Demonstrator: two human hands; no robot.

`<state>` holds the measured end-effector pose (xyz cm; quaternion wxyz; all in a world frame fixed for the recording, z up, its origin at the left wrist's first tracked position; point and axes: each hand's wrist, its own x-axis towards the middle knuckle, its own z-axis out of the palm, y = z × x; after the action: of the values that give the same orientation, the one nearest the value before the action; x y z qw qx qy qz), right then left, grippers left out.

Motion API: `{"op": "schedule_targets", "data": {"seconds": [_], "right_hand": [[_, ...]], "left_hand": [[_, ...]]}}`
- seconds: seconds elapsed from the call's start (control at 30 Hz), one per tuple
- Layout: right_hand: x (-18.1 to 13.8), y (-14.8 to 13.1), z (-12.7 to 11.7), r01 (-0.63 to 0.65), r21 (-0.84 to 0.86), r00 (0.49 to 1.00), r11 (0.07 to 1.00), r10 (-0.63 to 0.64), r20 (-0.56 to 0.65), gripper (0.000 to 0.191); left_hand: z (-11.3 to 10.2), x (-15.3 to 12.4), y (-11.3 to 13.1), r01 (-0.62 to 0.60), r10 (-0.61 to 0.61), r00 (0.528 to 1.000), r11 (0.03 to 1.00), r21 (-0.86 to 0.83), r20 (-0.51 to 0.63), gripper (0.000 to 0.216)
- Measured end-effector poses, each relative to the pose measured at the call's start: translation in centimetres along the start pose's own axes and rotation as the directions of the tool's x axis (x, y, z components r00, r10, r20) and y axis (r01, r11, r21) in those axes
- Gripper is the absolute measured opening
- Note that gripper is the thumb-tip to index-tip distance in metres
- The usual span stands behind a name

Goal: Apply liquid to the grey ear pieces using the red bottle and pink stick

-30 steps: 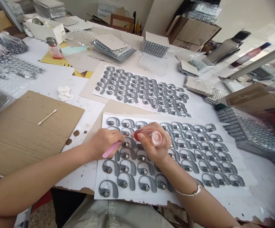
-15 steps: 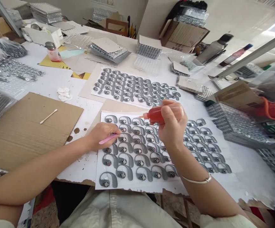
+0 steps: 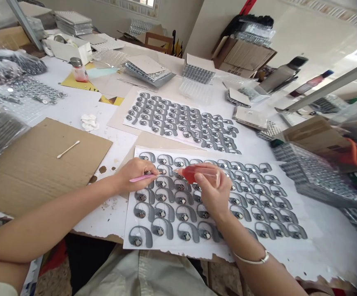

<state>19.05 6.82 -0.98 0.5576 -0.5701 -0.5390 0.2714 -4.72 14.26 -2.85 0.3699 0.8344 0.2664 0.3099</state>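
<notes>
A pink tool point(image 3: 143, 178) is pinched in the fingers of the left hand point(image 3: 137, 174), its tip held at an ear-hook piece point(image 3: 163, 170) near the back left corner of the front sheet point(image 3: 173, 247). A red squeeze bottle point(image 3: 200, 174) is gripped in the right hand point(image 3: 215, 195), tilted nearly flat, its nozzle directed toward that tip; whether a piece is touched by it cannot be told. Some pieces are hidden under the right hand and forearm. The sheet is laid along the bench's point(image 3: 101, 224) front edge, and a second sheet point(image 3: 179, 135) of like pieces is set beyond it. To the left, a cotton swab point(image 3: 68, 149) is carried on cardboard point(image 3: 42, 176), with crumpled tissue point(image 3: 89, 122) left just past its back edge. Farther back, a jar point(image 3: 79, 70) is stood on yellow card point(image 3: 72, 81), and stacked trays point(image 3: 199, 68) are piled toward the bench's back edge.
</notes>
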Motion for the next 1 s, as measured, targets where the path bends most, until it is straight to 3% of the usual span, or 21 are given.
{"op": "schedule_targets", "data": {"seconds": [0.1, 0.23, 1.0], "right_hand": [[-0.3, 0.1, 0.2, 0.144, -0.136, 0.99, 0.98, -0.142, 0.027, 0.022], [-0.4, -0.7, 0.5, 0.211, -0.202, 0.977, 0.956, -0.203, 0.062, 0.019], [-0.3, -0.4, 0.7, 0.14, -0.252, 0.99, 0.958, -0.126, 0.071, 0.022]], "left_hand": [[-0.1, 0.1, -0.1, 0.023, -0.023, 1.0, 0.999, -0.03, -0.006, 0.01], [-0.2, 0.1, -0.2, 0.082, -0.082, 0.997, 0.993, -0.087, 0.006, 0.01], [-0.2, 0.1, -0.1, 0.083, -0.083, 0.997, 0.993, -0.083, 0.007, 0.011]]}}
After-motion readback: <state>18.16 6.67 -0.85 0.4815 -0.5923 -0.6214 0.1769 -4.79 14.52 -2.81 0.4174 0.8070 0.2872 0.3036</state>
